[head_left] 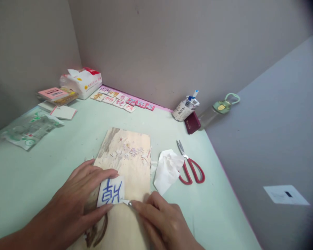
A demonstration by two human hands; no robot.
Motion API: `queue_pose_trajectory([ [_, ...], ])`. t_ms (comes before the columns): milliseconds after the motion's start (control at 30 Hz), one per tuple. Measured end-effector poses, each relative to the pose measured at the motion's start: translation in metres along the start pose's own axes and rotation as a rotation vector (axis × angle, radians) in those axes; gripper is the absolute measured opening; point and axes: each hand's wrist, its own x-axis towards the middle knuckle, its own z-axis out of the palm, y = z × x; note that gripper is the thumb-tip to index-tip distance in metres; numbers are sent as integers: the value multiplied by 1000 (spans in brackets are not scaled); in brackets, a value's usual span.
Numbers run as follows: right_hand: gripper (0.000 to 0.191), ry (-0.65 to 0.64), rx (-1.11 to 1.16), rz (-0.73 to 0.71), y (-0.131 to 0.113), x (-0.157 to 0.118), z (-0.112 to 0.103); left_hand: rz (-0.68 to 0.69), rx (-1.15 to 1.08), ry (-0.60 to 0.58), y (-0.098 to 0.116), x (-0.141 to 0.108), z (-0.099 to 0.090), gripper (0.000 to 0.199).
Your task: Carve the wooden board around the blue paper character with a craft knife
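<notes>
On a wooden board [137, 177] lies a flat white square block [120, 183] marked with a blue character. My left hand [75, 194] grips the block by its edges, thumb at the near side and fingers at the far side. In my right hand [167, 220] is a small carving knife [126, 201], pinched close to its metal collar. Its blade tip meets the block's lower right corner; whether it cuts in, I cannot tell. Pale and coloured shavings [127, 151] are scattered over the board's far half.
Right of the board are a crumpled tissue [168, 168] and red-handled scissors [195, 170]. Several character tiles [120, 99] line the back edge. A tissue pack [85, 83], notepads [54, 93] and a plastic packet [32, 130] sit left; a pen cup [184, 109] and bottle [214, 113] right.
</notes>
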Motion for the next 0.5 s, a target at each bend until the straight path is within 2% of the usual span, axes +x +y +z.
queue_pose_trajectory([
  [133, 31, -25, 39, 16, -2, 1, -3, -9, -8, 1, 1, 1, -1, 45],
  [400, 38, 50, -29, -47, 1, 1, 5, -24, -25, -3, 0, 0, 1, 46],
  [500, 40, 81, -51, -20, 2, 3, 5, -14, -13, 5, 0, 1, 1, 46],
])
